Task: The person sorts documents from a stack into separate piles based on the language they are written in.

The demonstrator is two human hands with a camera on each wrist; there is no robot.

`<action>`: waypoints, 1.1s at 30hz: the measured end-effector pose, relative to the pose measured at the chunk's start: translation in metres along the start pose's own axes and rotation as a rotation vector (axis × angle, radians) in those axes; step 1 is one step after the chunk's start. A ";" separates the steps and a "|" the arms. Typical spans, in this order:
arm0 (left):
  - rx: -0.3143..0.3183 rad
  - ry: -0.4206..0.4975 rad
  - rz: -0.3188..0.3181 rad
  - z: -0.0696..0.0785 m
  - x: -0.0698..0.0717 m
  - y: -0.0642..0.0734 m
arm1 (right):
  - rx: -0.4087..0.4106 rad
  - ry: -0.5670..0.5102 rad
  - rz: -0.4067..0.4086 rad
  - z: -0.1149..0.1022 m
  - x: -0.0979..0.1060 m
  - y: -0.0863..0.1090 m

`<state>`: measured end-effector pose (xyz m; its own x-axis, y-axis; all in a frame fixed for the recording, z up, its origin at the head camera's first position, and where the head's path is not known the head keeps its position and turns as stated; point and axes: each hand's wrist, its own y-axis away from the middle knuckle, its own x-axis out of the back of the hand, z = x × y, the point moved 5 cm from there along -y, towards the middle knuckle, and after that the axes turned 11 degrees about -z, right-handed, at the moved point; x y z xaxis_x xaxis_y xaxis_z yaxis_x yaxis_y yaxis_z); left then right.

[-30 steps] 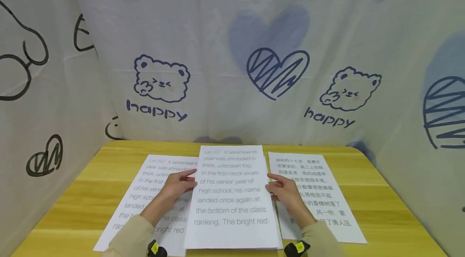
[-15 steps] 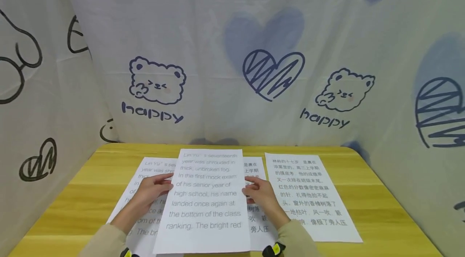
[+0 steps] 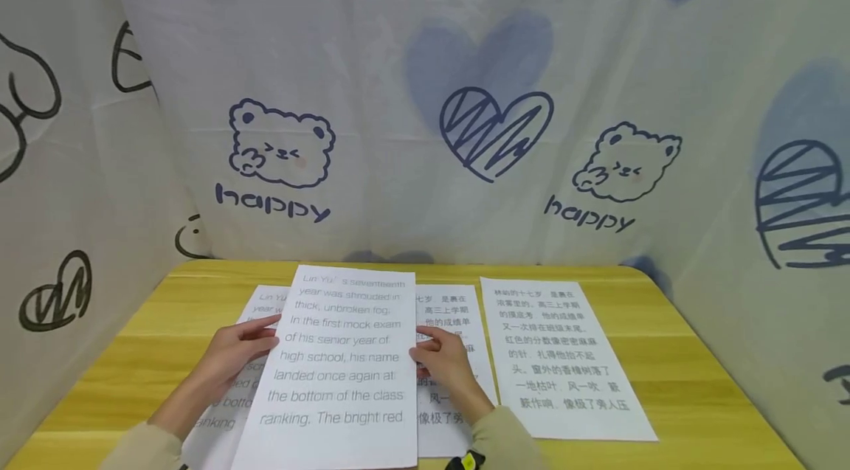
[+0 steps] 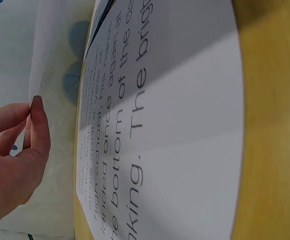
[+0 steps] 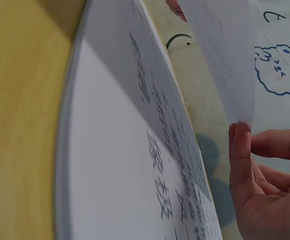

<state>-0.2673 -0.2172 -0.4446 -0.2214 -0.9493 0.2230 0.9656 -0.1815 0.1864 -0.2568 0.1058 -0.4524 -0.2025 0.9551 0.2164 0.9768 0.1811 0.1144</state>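
Pinching the sheet (image 3: 328, 367) by both long edges, thumb and fingers of left hand (image 3: 229, 356) on one side, right hand (image 3: 451, 363) on the other, roughly halfway up. Holding it up off the table (image 3: 710, 396), English print facing the head camera. Seen from there, overlapping both left page (image 3: 212, 444) (more English, mostly covered) and stack (image 3: 448, 308) (Chinese, partly covered). Just to the right of that, another Chinese one, right page (image 3: 567, 359), in full view. Behind everything, curtain (image 3: 378, 86) with hearts and doodle bears, plus "happy" in handwriting.
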 end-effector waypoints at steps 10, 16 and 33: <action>0.062 0.015 0.010 -0.018 0.039 0.014 | 0.012 -0.021 -0.017 -0.012 -0.041 -0.010; 0.090 0.079 0.027 -0.029 0.053 0.018 | 0.009 -0.023 -0.012 -0.012 -0.058 -0.016; 0.098 0.065 0.068 -0.037 0.078 0.015 | 0.071 0.075 0.000 -0.018 -0.095 -0.027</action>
<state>-0.2650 -0.3033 -0.4597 -0.1435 -0.9738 0.1765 0.9595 -0.0932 0.2658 -0.2654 0.0058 -0.4589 -0.2046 0.9352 0.2892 0.9787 0.2000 0.0455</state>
